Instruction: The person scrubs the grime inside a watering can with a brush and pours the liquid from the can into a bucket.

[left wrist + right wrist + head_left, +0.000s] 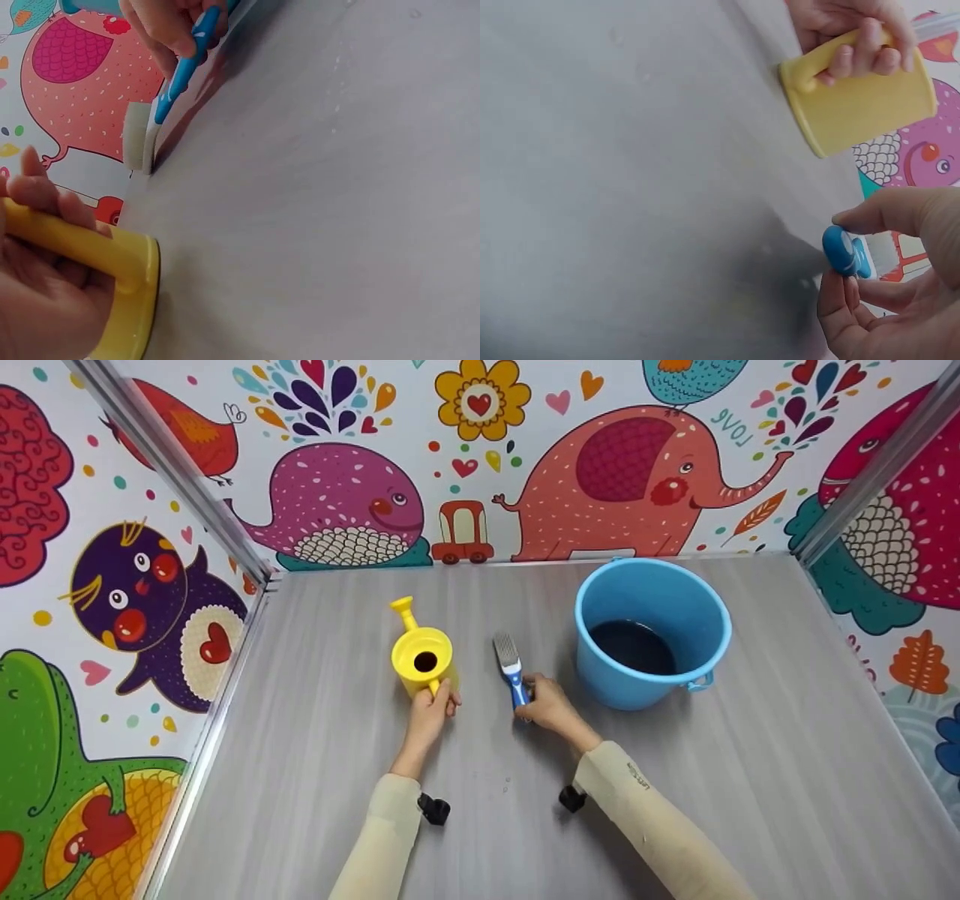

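A yellow watering can (pixel 450 671) stands upright on the table, its spout pointing toward the back wall. My left hand (pixel 429 718) grips its handle, fingers wrapped round the yellow bar (pixel 67 240). To the right lies a scrub brush (pixel 513 669) with a blue handle and a pale bristle head (pixel 136 136) facing up. My right hand (pixel 553 706) pinches the end of that handle between thumb and fingers, as the right wrist view shows up close. The brush head is close to the tabletop, pointing toward the back.
A light blue bucket (pixel 596 679) with dark contents at its bottom stands at the back right, near my right hand. Water drops (pixel 505 786) dot the grey table (pixel 315 780). Printed cartoon walls (pixel 480 472) close off the back and sides.
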{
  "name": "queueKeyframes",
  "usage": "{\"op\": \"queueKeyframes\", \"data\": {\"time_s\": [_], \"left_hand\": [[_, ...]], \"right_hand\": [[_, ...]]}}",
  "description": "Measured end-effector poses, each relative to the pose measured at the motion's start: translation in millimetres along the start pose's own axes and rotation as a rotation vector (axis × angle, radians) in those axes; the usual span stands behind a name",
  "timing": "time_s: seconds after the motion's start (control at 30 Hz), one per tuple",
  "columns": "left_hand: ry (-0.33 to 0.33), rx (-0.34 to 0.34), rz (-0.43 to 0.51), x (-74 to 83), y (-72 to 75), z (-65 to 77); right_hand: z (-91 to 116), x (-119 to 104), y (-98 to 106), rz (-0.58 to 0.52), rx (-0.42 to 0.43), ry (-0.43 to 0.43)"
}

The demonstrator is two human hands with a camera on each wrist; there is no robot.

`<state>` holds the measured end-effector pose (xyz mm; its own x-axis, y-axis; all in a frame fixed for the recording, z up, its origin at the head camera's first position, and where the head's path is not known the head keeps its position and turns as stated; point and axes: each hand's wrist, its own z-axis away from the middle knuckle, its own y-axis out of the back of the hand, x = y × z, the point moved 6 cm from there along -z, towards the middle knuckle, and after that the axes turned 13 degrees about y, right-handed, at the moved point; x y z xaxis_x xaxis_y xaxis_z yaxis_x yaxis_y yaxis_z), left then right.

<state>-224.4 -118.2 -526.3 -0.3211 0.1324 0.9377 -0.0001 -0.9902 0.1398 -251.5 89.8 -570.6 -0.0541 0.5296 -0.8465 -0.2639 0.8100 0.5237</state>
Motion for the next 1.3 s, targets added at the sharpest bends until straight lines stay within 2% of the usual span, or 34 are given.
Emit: {"op": "queueKeyframes", "data": {"time_s": [0.17, 0.4, 0.53, 0.77, 1.1, 1.3], "left_hand": [[0.008, 0.015, -0.009, 1.0, 0.2, 1.3], [-0.001, 0.031, -0.019, 2.0, 0.6, 3.3], [-0.01, 0.036, -0.01, 1.7, 0.7, 3.2], [-0.015, 0.054, 0.001, -0.1, -0.1, 1.8], [-0.008, 0.107, 0.005, -1.5, 0.6, 3.4], [-0.029, 0.121, -0.013, 3.0, -0.3, 3.7]], "right_hand": [[2, 6, -1, -0.267, -0.024, -0.076], [7, 7, -8, -0.733, -0.055, -0.147], [9, 10, -11, -0.883, -0.051, -0.192], [15, 10, -10, -1.052, -0.071, -0.186], [23, 2, -9, -1.129, -0.191, -0.137], [26, -6, 1, -1.222, -0.187, -0.124]]}}
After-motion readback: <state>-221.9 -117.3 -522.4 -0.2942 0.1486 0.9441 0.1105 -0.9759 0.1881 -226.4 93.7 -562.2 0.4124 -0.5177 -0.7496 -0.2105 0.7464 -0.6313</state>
